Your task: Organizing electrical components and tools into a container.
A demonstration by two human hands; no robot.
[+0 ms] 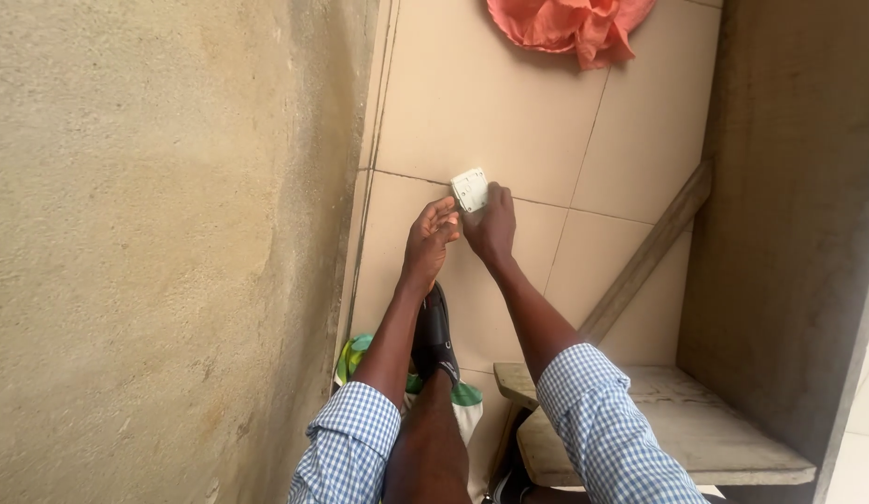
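Both hands meet over a tiled floor (490, 103). Right hand (491, 227) grips a small white square plate (470, 189); left hand (429, 239) sits just beside it, fingers curled. Rough wall (154, 243) left. Orange cloth (570, 23) far. Wooden bench (677, 429) near right.

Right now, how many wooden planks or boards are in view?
2. One narrow plank leans diagonally against the right wall, its lower end near the right forearm. One wider board lies flat at lower right, beneath the right sleeve. Others may be hidden.
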